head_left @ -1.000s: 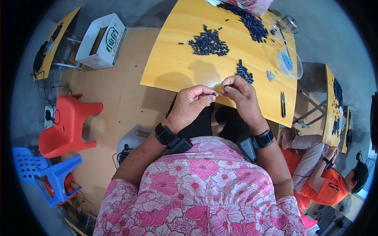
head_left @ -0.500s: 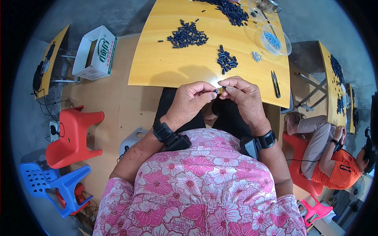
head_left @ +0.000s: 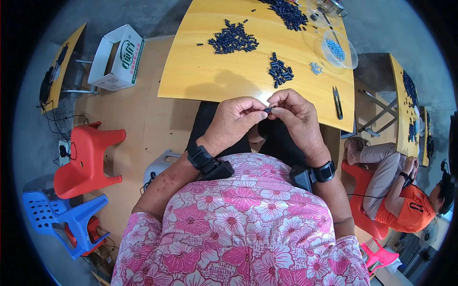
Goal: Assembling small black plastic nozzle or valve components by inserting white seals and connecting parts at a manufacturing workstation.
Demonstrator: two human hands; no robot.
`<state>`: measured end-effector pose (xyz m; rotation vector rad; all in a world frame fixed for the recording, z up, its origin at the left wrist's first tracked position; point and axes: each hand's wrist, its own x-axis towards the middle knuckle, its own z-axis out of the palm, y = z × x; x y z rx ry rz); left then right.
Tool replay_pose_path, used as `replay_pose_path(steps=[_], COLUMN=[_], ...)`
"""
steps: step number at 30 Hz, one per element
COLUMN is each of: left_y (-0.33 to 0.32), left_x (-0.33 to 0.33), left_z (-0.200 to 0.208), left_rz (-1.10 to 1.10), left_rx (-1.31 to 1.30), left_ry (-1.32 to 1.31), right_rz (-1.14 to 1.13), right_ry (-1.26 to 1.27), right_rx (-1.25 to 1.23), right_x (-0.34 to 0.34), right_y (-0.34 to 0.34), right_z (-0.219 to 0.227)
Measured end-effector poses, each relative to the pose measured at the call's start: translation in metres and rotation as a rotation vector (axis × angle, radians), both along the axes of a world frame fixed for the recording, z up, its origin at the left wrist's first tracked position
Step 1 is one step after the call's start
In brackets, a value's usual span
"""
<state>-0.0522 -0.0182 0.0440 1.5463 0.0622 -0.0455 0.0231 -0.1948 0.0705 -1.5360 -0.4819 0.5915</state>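
1. Left hand (head_left: 234, 120) and right hand (head_left: 294, 117) meet just below the near edge of the yellow table (head_left: 200, 71), above the lap.
2. Both hands pinch one small dark piece (head_left: 267, 110); thumb and fingertips of each hand are clamped together on it from either side.
3. On the table: a small pile of dark pieces (head_left: 280, 70) nearest the hands, a wider pile (head_left: 232, 39) farther left, another pile (head_left: 289, 9) at the far edge.
4. A clear bowl (head_left: 338, 49) with blue bits sits to the right; a few pale bits (head_left: 315, 68) lie near it.
5. Black snips (head_left: 338, 95) lie near the table's right edge.
6. A cardboard box (head_left: 117, 58) and a red stool (head_left: 88, 159) stand on the floor to the left.
7. Another person in an orange top (head_left: 405, 209) sits to the right.
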Motion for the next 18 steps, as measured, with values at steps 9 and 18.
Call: replay_pose_path(steps=[9, 18], left_y=[0.0017, -0.002], left_x=[-0.0007, 0.0002], left_z=[0.0003, -0.0054], left_rz=[0.009, 0.065], left_rx=[0.048, 0.06], left_ry=[0.011, -0.074], right_rz=[0.003, 0.023], right_ry=[-0.124, -0.413], right_rx=[-0.092, -0.249], right_x=[0.0015, 0.003], right_y=[0.0015, 0.0019], right_z=[0.002, 0.0093])
